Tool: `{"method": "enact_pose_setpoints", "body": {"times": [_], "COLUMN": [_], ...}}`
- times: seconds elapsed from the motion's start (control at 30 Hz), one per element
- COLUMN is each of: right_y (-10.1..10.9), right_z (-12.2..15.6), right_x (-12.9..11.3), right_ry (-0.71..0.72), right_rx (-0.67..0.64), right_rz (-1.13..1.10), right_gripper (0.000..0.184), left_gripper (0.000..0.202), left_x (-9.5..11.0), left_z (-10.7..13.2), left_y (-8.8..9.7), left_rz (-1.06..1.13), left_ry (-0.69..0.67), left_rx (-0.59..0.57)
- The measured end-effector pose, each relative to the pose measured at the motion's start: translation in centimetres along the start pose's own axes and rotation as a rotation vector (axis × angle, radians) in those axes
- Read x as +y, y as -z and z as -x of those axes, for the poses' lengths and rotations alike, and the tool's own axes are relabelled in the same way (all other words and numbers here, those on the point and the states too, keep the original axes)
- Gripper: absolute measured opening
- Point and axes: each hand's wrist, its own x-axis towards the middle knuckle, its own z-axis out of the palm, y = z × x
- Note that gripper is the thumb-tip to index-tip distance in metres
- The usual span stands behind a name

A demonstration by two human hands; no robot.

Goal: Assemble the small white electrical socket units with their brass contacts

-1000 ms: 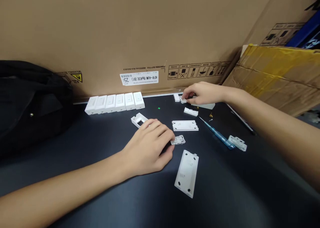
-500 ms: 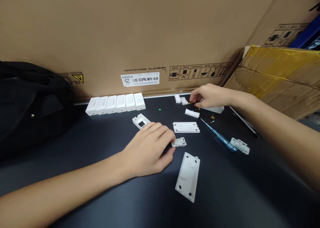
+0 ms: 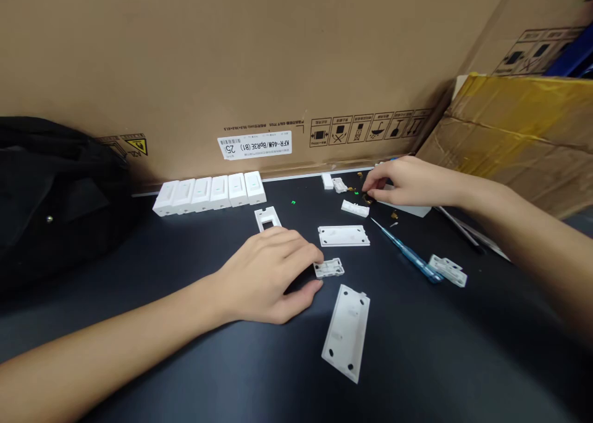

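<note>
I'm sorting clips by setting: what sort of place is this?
Probably a small assembly bench, perhaps in a workshop or storeroom. A blue screwdriver lies among loose white plastic parts, six matching white units sit in a row, and a large cardboard box stands behind.

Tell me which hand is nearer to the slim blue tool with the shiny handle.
Right. The right hand is just past the thin tip of the slim blue tool; the left hand is farther off, to the tool's left.
</note>
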Motion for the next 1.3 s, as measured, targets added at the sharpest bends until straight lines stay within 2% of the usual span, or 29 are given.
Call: {"method": "enact_pose_setpoints", "body": {"times": [0.1, 0.3, 0.57, 0.7, 0.77, 0.87, 1.0, 1.1, 1.17, 1.3], "right_y": [-0.6, -1.7, -2.5, -2.1, -1.4, 0.0, 0.3, -0.5, -1.0, -1.6], "right_z": [0.9, 1.7, 1.6, 1.6, 2.1, 3.4, 5.2, 5.9, 6.1, 6.2], "right_x": [-0.1, -0.4, -0.3, -0.3, -1.0, -3.3, -7.3, -8.9, -9.3, -9.4], "right_ry": [0.038, 0.094, 0.123, 0.097, 0.084, 0.118, 0.346, 0.457, 0.482, 0.505], "right_rx": [0.008, 0.067, 0.134, 0.150, 0.151, 0.143, 0.124, 0.110, 0.112, 0.141], "right_rz": [-0.017, 0.019, 0.060, 0.063, 0.056, -0.002, -0.193, -0.251, -0.273, -0.293], "right_gripper": [0.035, 0.027, 0.014, 0.009, 0.009, 0.012, 0.015, 0.018, 0.017, 0.017], "left_gripper": [0.018, 0.023, 0.031, 0.033, 0.028, 0.025, 0.024, 0.028, 0.030, 0.024], "left_x": [-0.1, -0.7, -0.8, -1.1, -1.1, -0.9, -0.7, -0.6, -0.6, -0.5], "left_z": [0.1, 0.4, 0.2, 0.1, 0.1, 0.1, 0.0, -0.1, -0.2, -0.2], "left_y": [0.2, 0.2, 0.6, 0.9, 0.9, 0.8, 0.7, 0.7, 0.7, 0.6], "left_rz": [0.009, 0.039, -0.018, -0.022, -0.020, -0.027, -0.078, -0.160, -0.186, -0.134], "left_ry": [0.009, 0.085, -0.040, -0.042, -0.004, 0.040, 0.105, 0.140, 0.097, -0.090], "left_rx": [0.003, 0.004, 0.002, -0.014, -0.024, -0.056, -0.074, -0.064, -0.042, -0.043]}}
